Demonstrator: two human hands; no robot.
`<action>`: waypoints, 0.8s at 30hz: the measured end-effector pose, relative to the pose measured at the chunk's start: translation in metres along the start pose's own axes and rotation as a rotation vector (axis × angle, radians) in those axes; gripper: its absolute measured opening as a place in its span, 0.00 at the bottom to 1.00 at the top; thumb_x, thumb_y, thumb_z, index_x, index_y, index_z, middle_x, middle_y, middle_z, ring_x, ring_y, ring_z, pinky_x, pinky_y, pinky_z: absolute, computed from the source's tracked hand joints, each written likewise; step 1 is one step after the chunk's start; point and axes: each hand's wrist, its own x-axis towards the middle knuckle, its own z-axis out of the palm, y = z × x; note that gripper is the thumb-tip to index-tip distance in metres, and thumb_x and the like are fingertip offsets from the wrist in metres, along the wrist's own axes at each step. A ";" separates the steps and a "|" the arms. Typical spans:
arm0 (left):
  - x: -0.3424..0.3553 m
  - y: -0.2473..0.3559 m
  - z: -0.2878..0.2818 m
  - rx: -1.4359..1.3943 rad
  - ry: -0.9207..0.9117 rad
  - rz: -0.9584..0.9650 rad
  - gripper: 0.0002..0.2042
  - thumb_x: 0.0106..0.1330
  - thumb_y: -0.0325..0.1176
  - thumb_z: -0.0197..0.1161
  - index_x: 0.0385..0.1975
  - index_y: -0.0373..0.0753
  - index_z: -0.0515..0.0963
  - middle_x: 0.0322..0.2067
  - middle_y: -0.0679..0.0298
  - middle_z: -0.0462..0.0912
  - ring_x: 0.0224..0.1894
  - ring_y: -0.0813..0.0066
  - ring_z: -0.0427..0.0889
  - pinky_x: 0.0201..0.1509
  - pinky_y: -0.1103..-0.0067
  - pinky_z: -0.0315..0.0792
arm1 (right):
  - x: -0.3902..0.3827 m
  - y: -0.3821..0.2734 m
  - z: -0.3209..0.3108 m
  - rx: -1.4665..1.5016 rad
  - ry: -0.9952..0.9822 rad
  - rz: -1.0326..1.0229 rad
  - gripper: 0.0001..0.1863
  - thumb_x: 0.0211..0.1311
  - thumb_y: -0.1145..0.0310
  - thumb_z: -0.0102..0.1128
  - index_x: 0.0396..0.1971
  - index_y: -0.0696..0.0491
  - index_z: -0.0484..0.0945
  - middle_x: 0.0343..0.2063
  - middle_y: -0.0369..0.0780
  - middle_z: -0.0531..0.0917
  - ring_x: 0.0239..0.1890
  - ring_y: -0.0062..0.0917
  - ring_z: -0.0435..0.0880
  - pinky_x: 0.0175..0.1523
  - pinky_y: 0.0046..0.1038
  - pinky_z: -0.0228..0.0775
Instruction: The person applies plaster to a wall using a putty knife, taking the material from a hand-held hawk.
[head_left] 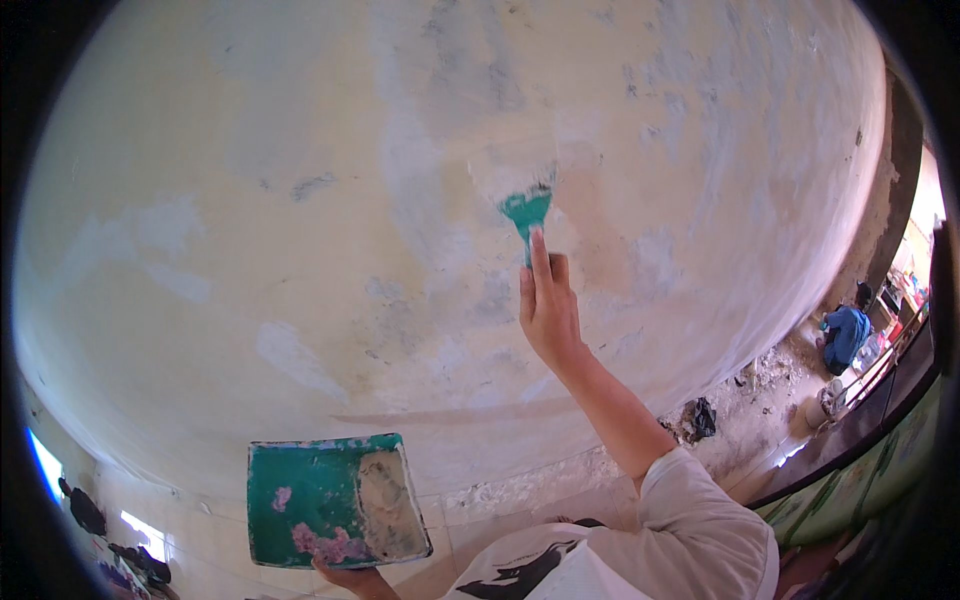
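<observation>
My right hand (550, 310) grips the handle of a green putty knife (527, 208), with fingers stretched along it toward the blade. The blade, smeared with pale filler, lies against the patchy cream wall (300, 230) in front of me. Low on the left, my left hand (352, 580) holds a green rectangular tray (310, 475) from its lower edge; most of that hand is hidden beneath it. Inside the tray, beige putty (388, 505) covers the right side, and pinkish lumps (325, 542) stick near the bottom.
Rubble (770, 385) and a black plastic bag (703, 418) lie along the wall's foot at right. Farther off, a person in blue (846, 335) crouches near a pale bucket (822, 406). A green patterned surface (860, 470) borders the lower right. Dark items (85, 508) sit at far left.
</observation>
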 end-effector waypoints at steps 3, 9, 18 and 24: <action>-0.003 -0.001 0.004 0.006 0.047 0.040 0.31 0.60 0.51 0.55 0.63 0.44 0.71 0.61 0.64 0.70 0.62 0.62 0.69 0.66 0.62 0.68 | 0.013 -0.002 0.004 -0.085 -0.044 0.059 0.34 0.73 0.68 0.51 0.75 0.46 0.51 0.35 0.50 0.72 0.27 0.44 0.77 0.28 0.41 0.73; -0.016 -0.010 0.023 0.275 0.011 0.233 0.31 0.62 0.51 0.53 0.66 0.47 0.69 0.65 0.63 0.68 0.63 0.64 0.69 0.66 0.63 0.68 | -0.035 0.008 0.008 -0.183 -0.197 0.203 0.34 0.73 0.68 0.51 0.75 0.46 0.50 0.36 0.50 0.72 0.28 0.45 0.78 0.28 0.41 0.74; 0.005 -0.016 -0.016 0.412 -0.135 0.403 0.32 0.65 0.50 0.50 0.69 0.46 0.66 0.66 0.66 0.67 0.64 0.68 0.67 0.65 0.65 0.67 | -0.005 0.001 -0.008 -0.053 0.028 0.018 0.34 0.73 0.68 0.51 0.75 0.47 0.51 0.36 0.50 0.72 0.28 0.45 0.78 0.29 0.41 0.75; -0.022 -0.002 0.029 0.089 -0.052 0.119 0.34 0.65 0.51 0.49 0.71 0.45 0.61 0.70 0.67 0.62 0.69 0.71 0.61 0.70 0.65 0.60 | -0.023 0.011 0.011 -0.124 -0.113 0.095 0.32 0.73 0.67 0.52 0.74 0.46 0.55 0.34 0.49 0.72 0.25 0.45 0.78 0.28 0.42 0.74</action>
